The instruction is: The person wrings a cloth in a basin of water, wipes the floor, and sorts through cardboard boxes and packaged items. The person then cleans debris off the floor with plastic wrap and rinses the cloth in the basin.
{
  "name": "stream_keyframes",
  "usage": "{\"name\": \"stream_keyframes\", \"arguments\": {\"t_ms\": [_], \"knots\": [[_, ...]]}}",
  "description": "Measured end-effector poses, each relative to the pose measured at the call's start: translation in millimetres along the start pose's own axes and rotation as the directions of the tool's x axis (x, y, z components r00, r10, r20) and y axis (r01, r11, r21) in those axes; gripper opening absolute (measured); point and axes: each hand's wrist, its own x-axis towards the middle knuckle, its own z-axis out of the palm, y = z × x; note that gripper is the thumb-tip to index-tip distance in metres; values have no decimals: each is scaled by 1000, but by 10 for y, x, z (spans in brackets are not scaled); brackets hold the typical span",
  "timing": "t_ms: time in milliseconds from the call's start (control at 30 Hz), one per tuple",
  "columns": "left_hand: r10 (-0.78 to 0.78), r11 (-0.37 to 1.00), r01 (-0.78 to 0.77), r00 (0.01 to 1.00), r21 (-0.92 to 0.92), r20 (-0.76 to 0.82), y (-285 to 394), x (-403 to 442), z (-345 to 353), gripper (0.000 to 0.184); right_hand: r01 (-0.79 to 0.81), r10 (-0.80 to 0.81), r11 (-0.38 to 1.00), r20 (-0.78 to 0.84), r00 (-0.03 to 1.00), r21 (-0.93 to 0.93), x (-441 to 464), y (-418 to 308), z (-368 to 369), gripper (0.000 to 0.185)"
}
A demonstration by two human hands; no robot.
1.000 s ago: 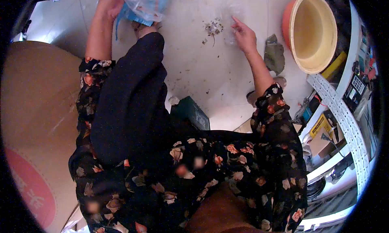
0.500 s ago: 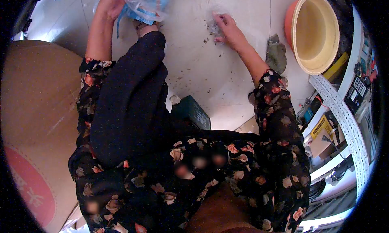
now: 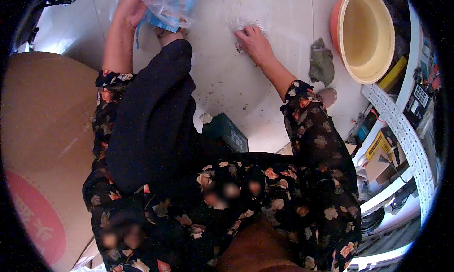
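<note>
At the top left, my left hand [image 3: 135, 8] is closed at the edge of a clear plastic bag [image 3: 168, 2] with blue parts; the bag hides most of its fingers. My right hand [image 3: 254, 42] is low over the tiled floor, its fingers curled around a crumpled piece of clear plastic film [image 3: 240, 25]. Dark crumbs [image 3: 239, 47] lie under and near that hand. More small bits are scattered across the floor [image 3: 227, 68] between my leg and my right arm.
An orange basin [image 3: 368, 35] with a cream inside stands at the right, beside a greenish rag [image 3: 321, 64]. A white metal shelf [image 3: 402, 125] with tools runs down the right side. A dark green box [image 3: 226, 132] sits near my knees, and a large cardboard box [image 3: 47, 116] fills the left.
My right hand has moved a little left and down across the floor, its fingers drawing closer together on the plastic film. My left hand and the bag have hardly moved.
</note>
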Motion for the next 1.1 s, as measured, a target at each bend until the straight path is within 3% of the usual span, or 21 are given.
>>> {"name": "stream_keyframes", "arguments": {"t_ms": [200,333,433,533,567,633,700,733,833,900,933,967,1033,1067,1100], "knots": [[-11,999,11,1000,-40,-5,36,-42,46,36,-87,89,995,-29,996,54,-99,-56,78,28],[6,999,-7,999,39,36,72,-60,71,37,-32,38,998,-132,991,52,-142,-80,116,26],[24,986,21,966,-168,258,225,-217,200,37,-33,36,999,-100,994,26,-87,-48,179,24],[56,982,-32,991,-185,122,236,-190,284,43,-72,75,996,-65,995,45,-48,-57,167,22],[104,994,-108,983,15,152,291,-226,386,45,-109,113,992,-51,992,65,-27,-87,143,22],[162,883,-248,957,398,239,375,-243,665,51,-162,176,976,-92,980,147,15,-82,148,22],[13,997,-4,991,-71,133,583,-347,1166,27,-179,235,945,-187,954,275,19,-37,210,24],[-76,943,110,990,-315,117,659,-360,1338,19,-207,277,900,-136,951,385,42,-90,148,24],[-72,967,102,988,-232,136,709,-192,1506,18,-293,312,683,95,945,669,193,-496,-493,24],[-116,992,103,973,74,202,712,-91,1501,17,-377,217,480,309,926,792,407,-976,-1076,23],[-143,968,89,963,234,226,746,-54,1526,17,-345,181,342,299,937,874,498,-1148,-1173,21],[32,881,-173,951,441,309,760,3,1560,17,-305,148,194,280,949,932,583,-1293,-1208,20],[269,417,-614,788,671,554,796,105,1590,18,-245,144,243,215,966,939,852,-1513,-1140,20],[276,1,-702,685,713,674,798,184,1564,18,-236,167,193,205,964,953,987,-1637,-1104,21],[216,-416,-669,585,616,782,786,247,1525,19,-223,190,142,195,962,964,1112,-1773,-1064,21]]}}
